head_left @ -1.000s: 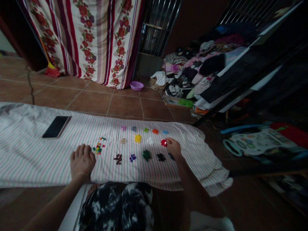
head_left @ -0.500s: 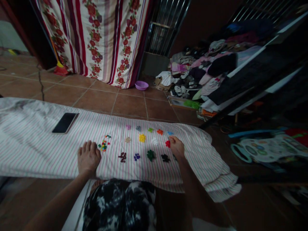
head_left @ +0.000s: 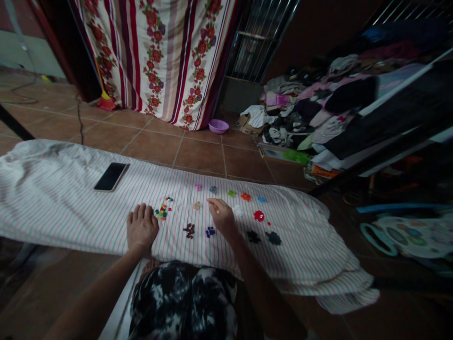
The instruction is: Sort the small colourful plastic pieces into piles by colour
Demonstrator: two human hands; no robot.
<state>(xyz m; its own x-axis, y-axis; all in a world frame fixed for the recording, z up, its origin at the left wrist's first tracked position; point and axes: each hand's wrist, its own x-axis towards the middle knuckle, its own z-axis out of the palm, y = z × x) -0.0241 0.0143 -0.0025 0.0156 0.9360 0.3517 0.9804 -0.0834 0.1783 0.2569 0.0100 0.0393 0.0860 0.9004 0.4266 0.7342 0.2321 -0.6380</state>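
Note:
My left hand (head_left: 143,226) lies palm down on the striped cloth with its fingers stretched out, holding nothing I can see. Just right of it is a mixed cluster of tiny bead-like pieces (head_left: 163,210) in several colours. My right hand (head_left: 222,215) is over the middle of the cloth, fingertips pinched together; anything between them is too small to make out. It covers the places of the yellow and dark green heaps. Around it lie single-colour heaps: beige (head_left: 197,205), grey (head_left: 213,189), purple-blue (head_left: 210,232), white (head_left: 238,210), brown (head_left: 189,230) and red (head_left: 259,216), with one loose red piece beside the last.
A dark phone (head_left: 111,177) lies on the cloth (head_left: 63,189) at the left. Pink, lime, orange, light blue, black and dark grey heaps (head_left: 273,238) complete the rows. Beyond are a purple basin (head_left: 218,126), a floral curtain (head_left: 170,61) and piled clothes (head_left: 300,104).
My right hand has moved left from the red heap to the middle of the cloth. My left hand stays flat beside the mixed pieces. The whole view has shifted slightly.

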